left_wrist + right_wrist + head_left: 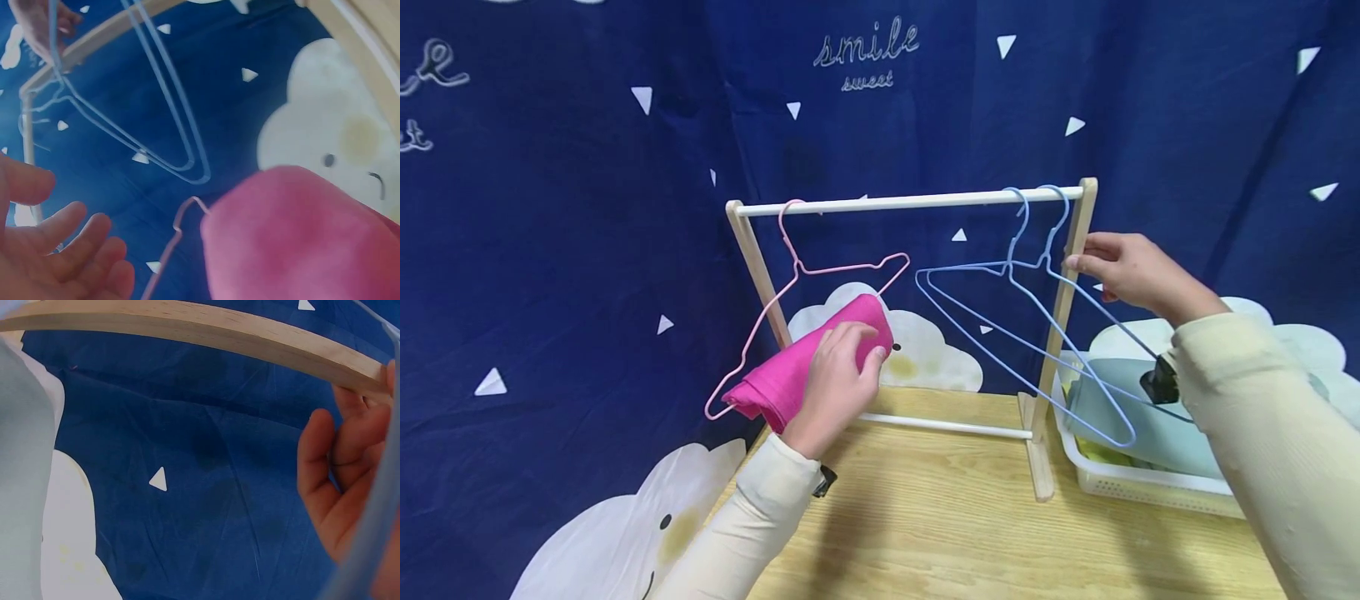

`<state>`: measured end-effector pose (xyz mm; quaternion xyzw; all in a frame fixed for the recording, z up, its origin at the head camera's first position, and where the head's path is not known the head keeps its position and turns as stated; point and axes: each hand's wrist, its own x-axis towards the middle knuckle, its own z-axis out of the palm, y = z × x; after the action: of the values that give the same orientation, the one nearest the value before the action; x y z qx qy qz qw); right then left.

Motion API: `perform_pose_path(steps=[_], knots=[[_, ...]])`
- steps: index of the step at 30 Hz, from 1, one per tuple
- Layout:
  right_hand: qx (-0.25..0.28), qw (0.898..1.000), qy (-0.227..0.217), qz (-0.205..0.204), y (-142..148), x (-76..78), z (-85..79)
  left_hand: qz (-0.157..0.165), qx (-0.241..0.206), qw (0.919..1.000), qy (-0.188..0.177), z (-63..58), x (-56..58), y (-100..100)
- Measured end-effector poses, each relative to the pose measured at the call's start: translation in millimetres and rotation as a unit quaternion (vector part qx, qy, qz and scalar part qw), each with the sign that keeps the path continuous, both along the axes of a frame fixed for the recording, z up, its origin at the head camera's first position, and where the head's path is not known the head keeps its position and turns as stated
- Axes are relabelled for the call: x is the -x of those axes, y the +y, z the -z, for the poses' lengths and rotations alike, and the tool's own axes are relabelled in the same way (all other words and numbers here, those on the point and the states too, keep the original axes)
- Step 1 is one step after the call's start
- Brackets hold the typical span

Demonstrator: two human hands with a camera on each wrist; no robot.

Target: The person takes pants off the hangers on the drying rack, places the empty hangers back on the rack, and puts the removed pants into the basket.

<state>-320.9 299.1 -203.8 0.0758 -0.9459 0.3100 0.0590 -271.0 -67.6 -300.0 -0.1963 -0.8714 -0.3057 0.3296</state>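
A bright pink folded cloth (808,362) hangs over the pink hanger (751,333) at the left end of a small garment rack's white rail (895,202). My left hand (842,375) is in front of the cloth in the head view. In the left wrist view its fingers (87,244) are spread loosely, apart from the cloth (300,237). At the rack's right side, my right hand (1131,271) grips the wooden upright (1063,296) near the top. Two blue hangers (1011,242) hang beside that hand, one of them crossing in front of it in the right wrist view.
On the wooden tabletop (925,508), a white basket (1157,487) holding pale green fabric (1157,417) stands to the right of the rack. A dark blue curtain (550,250) with white clouds and triangles hangs behind. The rack's lower white bar (943,426) runs just above the table.
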Motion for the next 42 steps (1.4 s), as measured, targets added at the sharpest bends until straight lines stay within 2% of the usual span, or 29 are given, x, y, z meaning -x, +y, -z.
perform_pose_path(steps=[3, 6, 16, 19, 23, 26, 28, 31, 34, 38, 42], knots=[[-0.001, 1.0, 0.001, 0.003, 1, -0.1, 0.4, -0.011, 0.007, 0.9999, -0.01, 7.6, 2.0, -9], [0.0, 1.0, 0.002, 0.003, 1, 0.0, 0.4, -0.021, 0.012, 0.9997, -0.007, 9.9, 5.9, -18], [-0.001, 1.0, 0.001, 0.007, 3, 0.6, 1.4, -0.05, 0.026, 0.9984, 0.008, 0.0, 19.3, -31], [0.003, 1.0, 0.0, 0.007, 1, 0.5, 1.7, -0.062, 0.022, 0.9973, 0.032, -4.4, 23.7, -34], [0.002, 1.0, 0.001, 0.004, -1, 0.1, 2.0, -0.085, 0.003, 0.9924, 0.089, -11.4, 27.9, -36], [-0.003, 1.0, 0.005, 0.006, 1, -0.9, 1.2, -0.109, -0.015, 0.986, 0.125, -21.7, 31.1, -36], [-0.003, 1.0, 0.008, 0.01, 2, -1.4, 0.3, -0.128, -0.024, 0.9823, 0.135, -30.5, 34.0, -36], [-0.003, 1.0, 0.01, 0.017, 4, -1.3, -0.6, -0.151, -0.037, 0.9804, 0.121, -43.7, 39.6, -36], [-0.003, 1.0, 0.006, 0.017, 5, -0.5, -0.8, -0.173, -0.046, 0.98, 0.087, -52.7, 46.7, -37], [-0.003, 1.0, 0.0, 0.012, 3, 1.0, -0.2, -0.199, -0.052, 0.978, 0.034, -58.8, 56.5, -39], [-0.002, 1.0, -0.001, 0.008, 1, 2.0, 1.4, -0.205, -0.062, 0.9768, 0.007, -62.0, 66.0, -40]])
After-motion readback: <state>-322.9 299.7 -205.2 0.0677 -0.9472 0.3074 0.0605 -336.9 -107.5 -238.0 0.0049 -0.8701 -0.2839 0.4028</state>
